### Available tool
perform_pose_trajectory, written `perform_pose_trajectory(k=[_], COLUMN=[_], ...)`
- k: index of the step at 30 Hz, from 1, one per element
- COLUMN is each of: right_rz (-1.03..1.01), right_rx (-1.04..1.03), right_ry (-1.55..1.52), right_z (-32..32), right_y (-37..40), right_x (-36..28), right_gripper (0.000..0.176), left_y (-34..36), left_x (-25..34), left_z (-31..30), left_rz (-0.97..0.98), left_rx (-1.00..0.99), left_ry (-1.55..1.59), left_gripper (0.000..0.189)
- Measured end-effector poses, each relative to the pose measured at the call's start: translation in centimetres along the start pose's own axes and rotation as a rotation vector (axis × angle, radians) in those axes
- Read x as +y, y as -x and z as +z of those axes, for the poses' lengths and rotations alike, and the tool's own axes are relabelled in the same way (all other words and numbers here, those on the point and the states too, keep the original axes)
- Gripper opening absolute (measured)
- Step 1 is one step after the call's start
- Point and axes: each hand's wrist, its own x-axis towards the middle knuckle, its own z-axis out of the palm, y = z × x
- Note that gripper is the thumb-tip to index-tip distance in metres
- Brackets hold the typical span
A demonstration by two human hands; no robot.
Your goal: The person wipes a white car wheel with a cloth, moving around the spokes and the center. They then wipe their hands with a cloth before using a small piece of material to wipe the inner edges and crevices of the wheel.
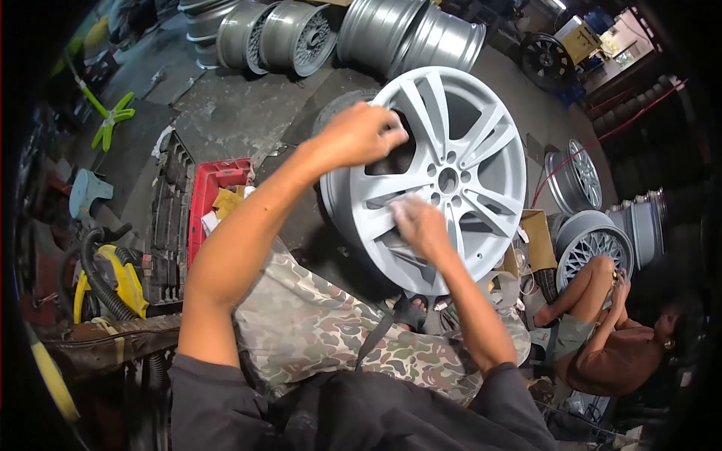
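Note:
A silver-grey alloy wheel rim [449, 154] with paired spokes stands before me, its face tilted up toward me. At its upper left edge is my left hand [365, 135], fingers curled in and fingertips whitish with dust; anything inside them is hidden. My right hand [421, 227] is over a lower left spoke, slightly blurred, with its fingers closed and whitish at the tips. What they hold, if anything, I cannot make out. Below the rim, camouflage cloth [353, 323] covers my lap.
Several silver rims [380, 34] stand at the back. A red crate [214, 192] lies left, by a yellow machine [120, 278] with a black hose. More rims [594, 244] stand right, where another person [613, 357] sits handling one. A cardboard box [535, 239] is beside my rim.

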Motion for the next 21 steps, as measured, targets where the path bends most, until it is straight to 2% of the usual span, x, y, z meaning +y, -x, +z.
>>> perform_pose_trajectory(k=[2,5,7,8,10,11,12,13,14,17,18,20,21], right_rz=[0.184,0.111,0.008,0.015,0.023,0.135,0.174,0.175,0.170,-0.027,-0.078,0.002,0.103], right_rx=[-0.076,-0.139,-0.164,-0.160,-0.181,-0.169,-0.108,-0.107,-0.109,-0.071,-0.036,-0.052,-0.046], right_ry=[-0.064,-0.092,-0.276,-0.282,-0.199,-0.093,-0.059,-0.018,0.021,-0.199,-0.252,-0.153,-0.084], right_z=[-3.3,-1.8,-1.9,-1.9,-2.5,-3.3,-4.0,-3.7,-3.0,-1.5,-1.7,-2.3,-3.1], right_y=[-2.2,-1.7,-0.6,-0.5,-0.8,-1.4,-1.7,-1.6,-1.5,-0.1,0.0,-0.7,-1.0], right_x=[0.3,-1.4,-4.9,-4.5,-2.6,-1.5,-0.7,-0.7,-1.0,-5.1,-5.9,-2.9,-1.8], right_gripper=[0.034,0.031,0.028,0.028,0.029,0.031,0.031,0.031,0.031,0.027,0.026,0.026,0.027], left_y=[0.2,0.6,0.6,0.7,0.9,0.9,1.1,1.2,1.0,1.2,1.2,1.2,1.3], left_x=[-0.7,-2.6,-3.3,-3.8,-4.4,-4.7,-4.9,-5.0,-5.2,-5.0,-5.0,-4.9,-5.2], left_z=[-1.2,-1.6,-1.7,-1.6,-1.2,-1.1,-1.0,-1.0,-1.1,-0.8,-0.7,-0.7,-0.6], left_rz=[-0.064,-0.123,-0.231,-0.229,-0.266,-0.256,-0.274,-0.293,-0.292,-0.346,-0.344,-0.357,-0.353], left_rx=[0.139,0.204,0.156,0.146,0.041,0.040,-0.042,-0.118,-0.106,-0.307,-0.313,-0.358,-0.359], left_ry=[-0.065,-0.089,-0.144,-0.148,-0.204,-0.203,-0.223,-0.244,-0.244,-0.266,-0.270,-0.250,-0.252], left_gripper=[0.033,0.034,0.038,0.038,0.052,0.052,0.059,0.067,0.067,0.076,0.076,0.075,0.075])
